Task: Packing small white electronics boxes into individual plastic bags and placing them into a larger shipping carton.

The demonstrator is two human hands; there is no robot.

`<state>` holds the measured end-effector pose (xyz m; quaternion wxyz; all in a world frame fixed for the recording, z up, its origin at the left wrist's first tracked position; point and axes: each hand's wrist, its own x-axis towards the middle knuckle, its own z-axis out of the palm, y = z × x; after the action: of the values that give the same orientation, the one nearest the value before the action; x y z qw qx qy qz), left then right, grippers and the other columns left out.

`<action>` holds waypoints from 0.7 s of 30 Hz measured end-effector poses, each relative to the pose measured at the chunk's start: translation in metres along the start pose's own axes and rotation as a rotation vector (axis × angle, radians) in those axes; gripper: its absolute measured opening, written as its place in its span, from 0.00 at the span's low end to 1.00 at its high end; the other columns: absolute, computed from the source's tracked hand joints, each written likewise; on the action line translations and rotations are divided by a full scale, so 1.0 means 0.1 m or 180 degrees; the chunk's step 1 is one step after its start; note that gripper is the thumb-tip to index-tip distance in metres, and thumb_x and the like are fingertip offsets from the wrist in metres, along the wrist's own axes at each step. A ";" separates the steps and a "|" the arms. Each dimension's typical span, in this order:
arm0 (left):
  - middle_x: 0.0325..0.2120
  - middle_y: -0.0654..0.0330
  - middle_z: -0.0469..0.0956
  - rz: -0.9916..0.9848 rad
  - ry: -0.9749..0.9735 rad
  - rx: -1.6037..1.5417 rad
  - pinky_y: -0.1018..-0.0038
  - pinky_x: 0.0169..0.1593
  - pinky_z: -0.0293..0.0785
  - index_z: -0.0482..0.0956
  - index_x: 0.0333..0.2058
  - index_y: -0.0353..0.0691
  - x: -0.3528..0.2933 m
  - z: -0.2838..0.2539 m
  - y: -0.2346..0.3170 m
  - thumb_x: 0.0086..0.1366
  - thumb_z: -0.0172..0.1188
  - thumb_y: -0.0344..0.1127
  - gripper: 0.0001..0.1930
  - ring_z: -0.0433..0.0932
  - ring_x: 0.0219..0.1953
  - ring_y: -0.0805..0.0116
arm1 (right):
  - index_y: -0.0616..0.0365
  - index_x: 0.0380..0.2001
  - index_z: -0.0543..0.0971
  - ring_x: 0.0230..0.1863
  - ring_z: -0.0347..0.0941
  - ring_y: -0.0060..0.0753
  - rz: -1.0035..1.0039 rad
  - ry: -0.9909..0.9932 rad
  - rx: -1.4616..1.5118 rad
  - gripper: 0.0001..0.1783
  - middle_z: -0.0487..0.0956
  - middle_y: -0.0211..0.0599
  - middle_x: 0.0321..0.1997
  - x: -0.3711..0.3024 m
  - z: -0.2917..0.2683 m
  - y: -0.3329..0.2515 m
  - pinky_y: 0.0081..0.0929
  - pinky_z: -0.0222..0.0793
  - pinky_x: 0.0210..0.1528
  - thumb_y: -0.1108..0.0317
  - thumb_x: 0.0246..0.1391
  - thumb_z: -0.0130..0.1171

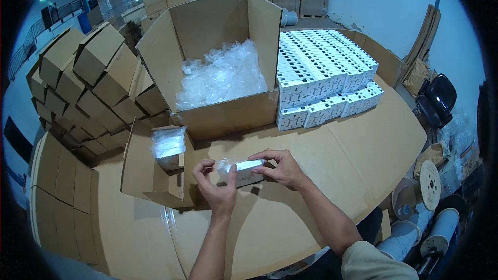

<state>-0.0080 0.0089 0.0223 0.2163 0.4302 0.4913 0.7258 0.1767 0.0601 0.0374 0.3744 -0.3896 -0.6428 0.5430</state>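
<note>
A small white box (pixel 249 175) lies partly in a clear plastic bag (pixel 224 165), just above the cardboard tabletop. My right hand (pixel 284 169) grips its right end, with fingers over the top and thumb on the near side. At the other end is my left hand (pixel 218 192), its fingers apart and slightly bent. The left thumb is up against the bagged box, while the other fingers stand off to the left. To the left, an open small carton (pixel 139 158) holds several bagged items (pixel 169 142) at its far end.
Behind my hands stands a large open carton (pixel 228 116) with loose clear plastic bags (pixel 223 72). White boxes (pixel 327 67) are stacked at the right back. Brown cartons (pixel 88 88) pile up on the left. Cable reels (pixel 430 186) and a black chair (pixel 438 98) stand beyond the table's right edge.
</note>
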 end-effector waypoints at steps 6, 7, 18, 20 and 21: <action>0.42 0.63 0.80 0.2379 -0.1319 0.2198 0.57 0.59 0.68 0.80 0.41 0.43 -0.01 -0.09 0.18 0.54 0.72 0.28 0.16 0.75 0.49 0.58 | 0.58 0.49 0.85 0.46 0.79 0.25 -0.0244 -0.0035 -0.0198 0.17 0.84 0.35 0.48 0.01 -0.03 -0.01 0.25 0.76 0.50 0.70 0.54 0.71; 0.42 0.65 0.82 0.2267 -0.1402 0.2165 0.56 0.61 0.68 0.82 0.40 0.43 0.00 -0.06 0.22 0.54 0.72 0.28 0.13 0.76 0.50 0.59 | 0.58 0.49 0.85 0.46 0.79 0.25 -0.0243 -0.0038 -0.0197 0.17 0.84 0.35 0.48 0.01 -0.03 0.00 0.25 0.76 0.50 0.70 0.54 0.71; 0.42 0.58 0.83 0.0191 -0.1524 0.0866 0.64 0.58 0.74 0.81 0.45 0.39 0.12 -0.15 0.10 0.56 0.71 0.23 0.17 0.82 0.46 0.62 | 0.58 0.46 0.85 0.41 0.79 0.26 -0.0213 -0.0019 -0.0489 0.16 0.84 0.35 0.43 -0.01 -0.05 -0.07 0.26 0.76 0.45 0.71 0.52 0.72; 0.43 0.57 0.83 -0.0278 -0.1468 0.0636 0.68 0.56 0.75 0.80 0.45 0.38 0.11 -0.14 0.05 0.56 0.72 0.23 0.17 0.82 0.46 0.65 | 0.58 0.45 0.85 0.41 0.77 0.24 -0.0291 0.0035 -0.0530 0.17 0.84 0.34 0.42 -0.02 -0.04 -0.07 0.25 0.74 0.44 0.71 0.51 0.73; 0.43 0.58 0.83 -0.0334 -0.1478 0.0391 0.71 0.55 0.75 0.80 0.45 0.37 0.11 -0.15 0.01 0.57 0.72 0.23 0.17 0.81 0.47 0.68 | 0.58 0.44 0.86 0.40 0.75 0.23 -0.0370 0.0087 -0.0570 0.17 0.84 0.32 0.40 -0.02 -0.04 -0.07 0.23 0.72 0.43 0.70 0.50 0.74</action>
<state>-0.0263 0.0090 0.0260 0.3342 0.5716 0.4933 0.5640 0.1801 0.0590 0.0446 0.3776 -0.3910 -0.7051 0.4554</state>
